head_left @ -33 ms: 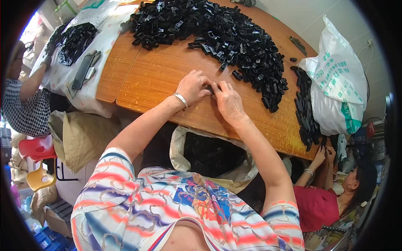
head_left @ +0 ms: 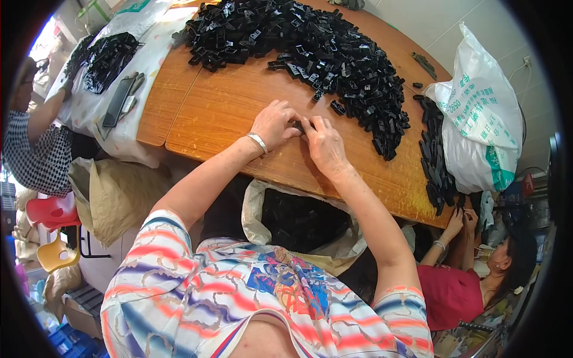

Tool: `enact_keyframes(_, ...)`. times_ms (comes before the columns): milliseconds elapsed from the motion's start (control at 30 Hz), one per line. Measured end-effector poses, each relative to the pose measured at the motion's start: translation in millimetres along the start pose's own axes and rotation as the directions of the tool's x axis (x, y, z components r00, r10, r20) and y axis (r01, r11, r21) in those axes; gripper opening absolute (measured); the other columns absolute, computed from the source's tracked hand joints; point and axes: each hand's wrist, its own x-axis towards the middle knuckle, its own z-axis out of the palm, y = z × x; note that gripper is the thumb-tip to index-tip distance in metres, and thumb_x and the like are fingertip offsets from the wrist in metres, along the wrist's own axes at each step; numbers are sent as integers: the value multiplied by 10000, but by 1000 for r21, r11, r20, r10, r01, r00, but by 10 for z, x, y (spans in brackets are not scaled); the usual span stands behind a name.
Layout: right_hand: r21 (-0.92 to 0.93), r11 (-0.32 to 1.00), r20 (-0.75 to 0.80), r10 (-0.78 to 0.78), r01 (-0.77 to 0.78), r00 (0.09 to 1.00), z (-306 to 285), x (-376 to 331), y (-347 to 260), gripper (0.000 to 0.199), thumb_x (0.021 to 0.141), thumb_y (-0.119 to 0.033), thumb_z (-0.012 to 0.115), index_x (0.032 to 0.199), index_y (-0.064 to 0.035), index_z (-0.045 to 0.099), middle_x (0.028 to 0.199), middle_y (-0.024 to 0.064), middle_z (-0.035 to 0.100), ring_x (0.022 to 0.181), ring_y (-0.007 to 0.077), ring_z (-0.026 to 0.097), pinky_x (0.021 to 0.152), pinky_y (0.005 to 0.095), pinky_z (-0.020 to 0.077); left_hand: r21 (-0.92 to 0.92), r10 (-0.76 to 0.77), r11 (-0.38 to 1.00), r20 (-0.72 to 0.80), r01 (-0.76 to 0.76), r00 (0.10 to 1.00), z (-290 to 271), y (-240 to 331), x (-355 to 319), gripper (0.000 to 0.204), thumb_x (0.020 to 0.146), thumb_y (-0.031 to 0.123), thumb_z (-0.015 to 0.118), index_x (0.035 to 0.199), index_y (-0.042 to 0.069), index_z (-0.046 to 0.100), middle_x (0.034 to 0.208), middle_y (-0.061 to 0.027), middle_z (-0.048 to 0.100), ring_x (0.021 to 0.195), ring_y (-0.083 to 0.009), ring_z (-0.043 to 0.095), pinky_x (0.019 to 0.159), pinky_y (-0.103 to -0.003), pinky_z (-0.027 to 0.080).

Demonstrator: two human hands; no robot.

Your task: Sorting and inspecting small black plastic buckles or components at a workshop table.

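Close together over the wooden table (head_left: 227,113), my left hand (head_left: 274,125) and my right hand (head_left: 324,142) pinch a small black plastic part (head_left: 297,126) between their fingertips. Fingers cover most of that part, so its exact shape is hidden. Beyond my hands a large heap of small black plastic pieces (head_left: 310,48) curves from the far left round to the right. One loose black piece (head_left: 338,107) lies at the heap's near edge. Below the table edge, in front of my body, an open sack (head_left: 255,209) holds many black pieces.
A second pile of longer black parts (head_left: 434,149) runs along the right edge beside a white plastic bag (head_left: 477,119). One co-worker (head_left: 450,292) handles parts at the right; another (head_left: 36,149) works at the left table. A brown sack (head_left: 119,197) stands on the left.
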Motion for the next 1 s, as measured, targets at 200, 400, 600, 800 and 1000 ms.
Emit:
enact_keyframes(200, 100, 985, 119, 130, -142, 984, -199, -228, -70, 305, 821, -68, 655, 1126, -55, 665, 950, 150, 597, 906, 348, 611, 764, 424, 523, -250, 37, 967, 342, 52, 939, -143, -113, 137, 287, 720, 133, 764, 985, 67, 677, 925, -82, 618, 959, -280, 581, 875, -374, 492)
enact_keyframes(400, 270, 931, 421, 113, -243, 900, -823, -925, -500, 327, 738, -142, 803, 1047, -85, 712, 910, 117, 630, 804, 330, 664, 686, 393, 544, 150, 72, 987, -89, -58, 993, -191, -425, 553, 363, 825, -12, 587, 1171, 91, 625, 1148, -131, 583, 1086, -320, 561, 935, -397, 502)
enact_keyframes(600, 243, 955, 354, 77, -171, 932, -719, -677, -281, 149, 799, -133, 748, 926, -69, 703, 890, 117, 637, 806, 323, 652, 695, 392, 539, 407, 161, 902, -6, -145, 987, -68, -712, 1025, 197, 866, 34, 560, 1041, 76, 640, 1092, -90, 586, 1053, -292, 568, 883, -379, 524)
enact_keyframes(800, 77, 989, -23, 130, -128, 991, -118, 173, 510, 189, 848, -40, 574, 988, -73, 698, 965, 134, 611, 838, 344, 652, 716, 440, 538, 436, 237, 869, 43, -232, 971, -86, -578, 1025, 78, 803, 96, 662, 864, 76, 618, 954, -90, 600, 962, -283, 592, 793, -379, 527)
enact_keyframes(1000, -102, 986, 54, 139, -133, 989, 135, 569, 723, 217, 853, -46, 574, 1035, -85, 685, 1004, 129, 588, 931, 327, 655, 758, 435, 557, 420, 302, 866, -8, -271, 953, -45, -477, 868, 125, 789, 106, 696, 889, 76, 627, 928, -98, 602, 921, -276, 603, 781, -380, 523)
